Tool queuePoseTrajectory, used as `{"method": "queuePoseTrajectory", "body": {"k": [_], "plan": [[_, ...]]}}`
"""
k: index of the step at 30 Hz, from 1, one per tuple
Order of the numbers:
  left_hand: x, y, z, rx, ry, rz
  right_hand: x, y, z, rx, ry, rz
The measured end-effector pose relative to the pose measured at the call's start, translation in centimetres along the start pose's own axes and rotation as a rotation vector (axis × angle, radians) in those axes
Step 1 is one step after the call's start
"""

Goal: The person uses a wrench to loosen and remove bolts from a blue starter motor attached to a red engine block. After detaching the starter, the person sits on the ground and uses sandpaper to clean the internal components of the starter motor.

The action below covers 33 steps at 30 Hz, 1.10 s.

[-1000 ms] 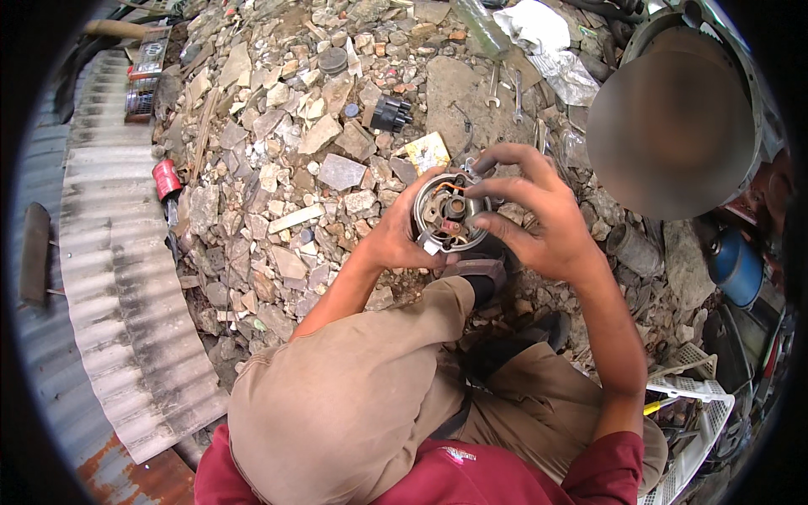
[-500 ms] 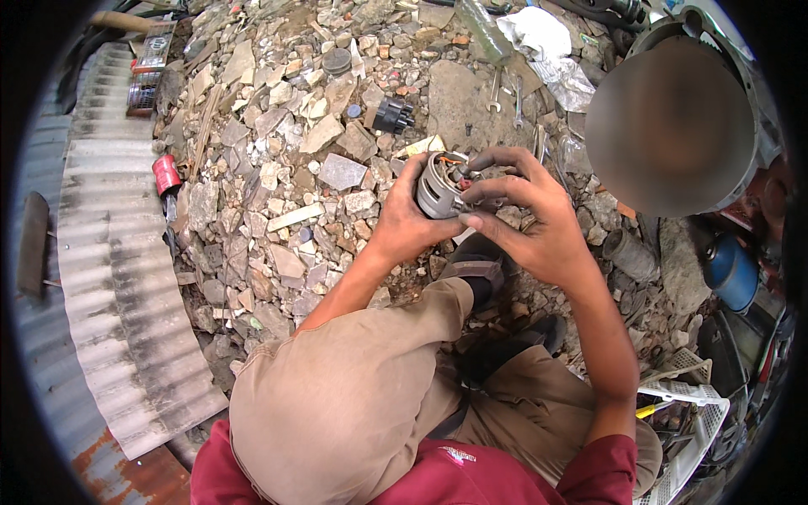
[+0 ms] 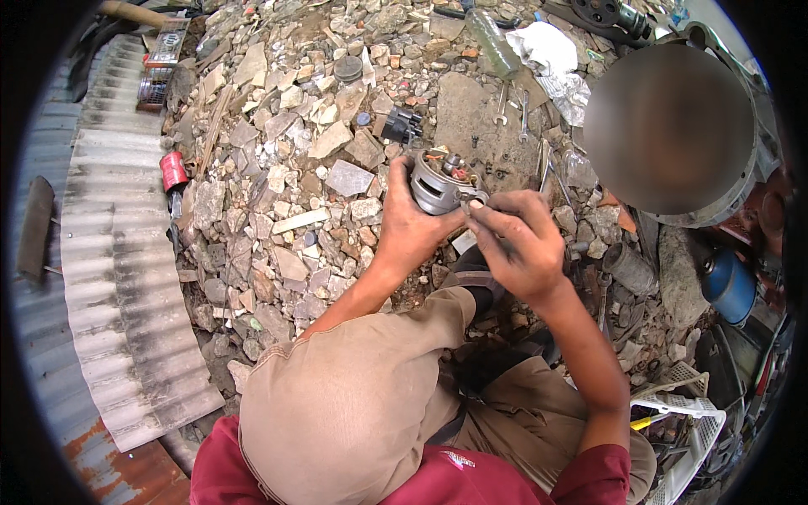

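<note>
My left hand (image 3: 410,225) is wrapped round a grey metal ignition distributor (image 3: 433,195), keeping it tilted above the stones. The distributor's top is uncovered, with a central shaft, a red part and an orange wire showing inside. On its right side, the closed fingertips of my right hand (image 3: 519,244) pinch at a small projecting metal lug. Whether a separate small piece lies between those fingertips is hidden. A black distributor cap (image 3: 401,125) with several raised towers rests on the rubble just beyond my hands.
Two wrenches (image 3: 502,106) and a few small screws (image 3: 475,141) lie on a flat stone patch. Beyond are a glass bottle (image 3: 492,44) and white cloth (image 3: 545,49). Corrugated sheets (image 3: 126,286) run along the left; a white plastic basket (image 3: 705,438) stands lower right.
My right hand has moved from the distributor's open top down to its right side, and its spread fingers have drawn together. The distributor's inside is now more visible. My left hand keeps its grip.
</note>
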<state>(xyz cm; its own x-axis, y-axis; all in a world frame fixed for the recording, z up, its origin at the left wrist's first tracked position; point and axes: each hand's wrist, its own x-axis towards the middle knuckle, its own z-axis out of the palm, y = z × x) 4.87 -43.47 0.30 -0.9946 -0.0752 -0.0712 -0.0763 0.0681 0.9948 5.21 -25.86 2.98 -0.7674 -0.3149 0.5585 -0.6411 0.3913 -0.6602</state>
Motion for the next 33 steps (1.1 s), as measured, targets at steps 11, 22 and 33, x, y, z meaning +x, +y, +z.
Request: {"method": "queuePoseTrajectory", "body": {"k": [11, 22, 33], "plan": [[0.2, -0.4, -0.3, -0.003, -0.015, 0.001, 0.1, -0.3, 0.6, 0.082, 0.141, 0.172], [-0.4, 0.7, 0.6, -0.045, -0.167, -0.099, 1.7, 0.8, -0.5, 0.126, 0.103, 0.423], [-0.2, 0.6, 0.5, 0.009, -0.129, -0.099, 1.5, 0.9, -1.2, 0.217, 0.051, 0.416]]}}
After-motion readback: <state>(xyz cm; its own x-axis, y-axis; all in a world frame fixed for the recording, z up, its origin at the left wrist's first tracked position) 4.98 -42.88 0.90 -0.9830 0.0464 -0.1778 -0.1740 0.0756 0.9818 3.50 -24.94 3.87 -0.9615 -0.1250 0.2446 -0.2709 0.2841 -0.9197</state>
